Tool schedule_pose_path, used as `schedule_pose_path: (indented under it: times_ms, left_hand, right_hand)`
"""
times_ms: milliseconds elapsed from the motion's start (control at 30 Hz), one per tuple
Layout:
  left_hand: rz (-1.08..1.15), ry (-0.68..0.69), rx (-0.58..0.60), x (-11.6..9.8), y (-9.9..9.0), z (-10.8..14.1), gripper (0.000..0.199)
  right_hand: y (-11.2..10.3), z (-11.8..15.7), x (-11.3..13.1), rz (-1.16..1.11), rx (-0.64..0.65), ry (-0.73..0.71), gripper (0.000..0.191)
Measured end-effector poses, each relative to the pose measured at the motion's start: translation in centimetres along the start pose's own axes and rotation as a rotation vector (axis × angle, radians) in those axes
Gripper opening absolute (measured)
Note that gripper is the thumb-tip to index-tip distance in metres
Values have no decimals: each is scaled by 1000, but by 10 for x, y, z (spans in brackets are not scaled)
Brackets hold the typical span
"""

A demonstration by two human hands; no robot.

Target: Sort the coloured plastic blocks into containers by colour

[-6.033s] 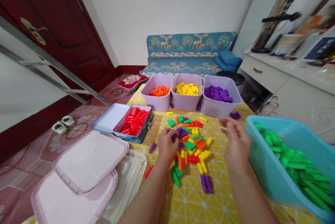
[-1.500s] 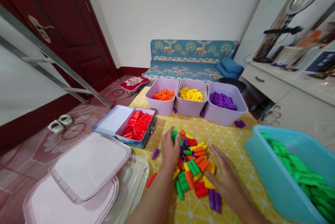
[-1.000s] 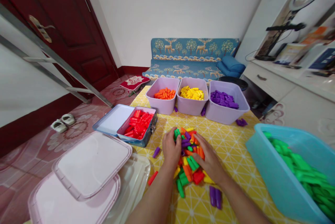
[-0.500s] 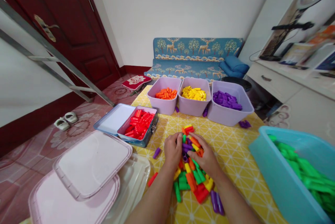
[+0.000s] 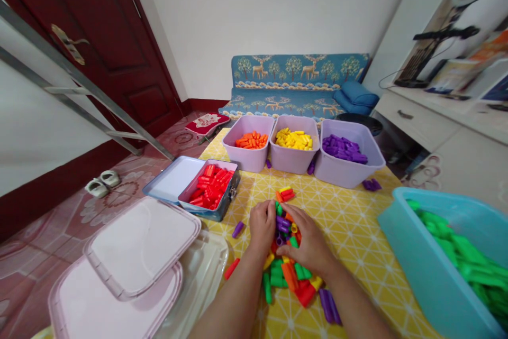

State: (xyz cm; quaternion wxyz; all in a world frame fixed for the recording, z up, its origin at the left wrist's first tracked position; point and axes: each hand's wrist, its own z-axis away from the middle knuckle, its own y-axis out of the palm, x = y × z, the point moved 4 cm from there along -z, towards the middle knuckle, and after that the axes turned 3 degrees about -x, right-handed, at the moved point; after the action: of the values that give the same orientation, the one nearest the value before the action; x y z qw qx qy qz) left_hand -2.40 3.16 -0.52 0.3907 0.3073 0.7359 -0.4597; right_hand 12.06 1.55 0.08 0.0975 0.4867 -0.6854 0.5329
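A mixed pile of small, hollow plastic caps (image 5: 282, 224) in purple, green, yellow, orange and red lies on the table between my hands. My left hand (image 5: 261, 225) rests at the pile's left side, cupped, its fingertips partly hidden. From the right, my right hand (image 5: 307, 241) curves over the heap, thumb apart from the fingers and touching the caps. Nearer me are green caps (image 5: 278, 274), a red cap (image 5: 305, 294) and two purple caps (image 5: 330, 307). A few red and yellow caps (image 5: 286, 193) lie just beyond my fingers.
Lilac bins hold orange (image 5: 251, 140), yellow (image 5: 294, 139) and purple caps (image 5: 344, 148). A tin box (image 5: 222, 212) with red caps stands left, a turquoise tub (image 5: 408, 244) with green ones right. Bin lids (image 5: 143, 246) are stacked at front left. A loose purple cap (image 5: 238, 229) lies near my left hand.
My right hand has moved slightly left and inward over the pile, covering some caps and pushing others closer together. My left hand stays almost in place.
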Motion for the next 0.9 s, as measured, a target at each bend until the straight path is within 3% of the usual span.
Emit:
schedule_pose_path:
  times_ms: [67, 267, 400, 500, 700, 900]
  left_hand:
    - [-9, 2, 1, 0, 0, 0, 42]
    - [-22, 29, 11, 1, 1, 0, 43]
    - [-36, 36, 17, 1, 1, 0, 43]
    - [-8, 34, 16, 0, 1, 1, 41]
    - [65, 31, 28, -5, -1, 3, 38]
    - [149, 12, 42, -5, -4, 4, 46]
  right_hand:
    - [2, 0, 2, 29, -14, 34, 86]
    - [-5, -3, -7, 43, -196, 140, 44]
    - [-11, -3, -18, 32, -242, 149, 28]
    - [-14, -1, -20, 43, -234, 140, 29]
    - [-12, 1, -12, 182, -113, 82, 52]
    - [-12, -1, -15, 209, -191, 145, 32]
